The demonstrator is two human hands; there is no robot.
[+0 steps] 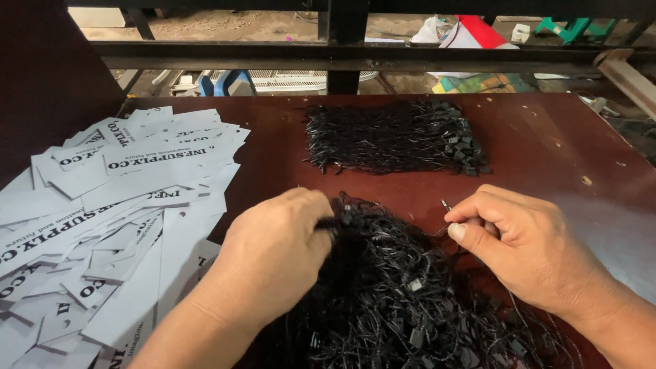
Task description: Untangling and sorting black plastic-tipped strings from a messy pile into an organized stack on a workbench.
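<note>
A loose heap of black string fasteners with small plastic locks (400, 301) lies on the dark red table (547, 137) right in front of me. My left hand (277, 256) rests on the heap's left side, fingers closed on a clump of strings. My right hand (516, 246) pinches a single black string between thumb and forefinger; its thin tip sticks up just above the fingers. A second, tidier bundle of the same black strings (396, 137) lies farther back at the table's middle.
A wide spread of white rectangular paper tags with black print (109, 225) covers the table's left half. A black metal rail (342, 58) runs behind the table. Beyond it, the floor holds clutter, including red, white and green items.
</note>
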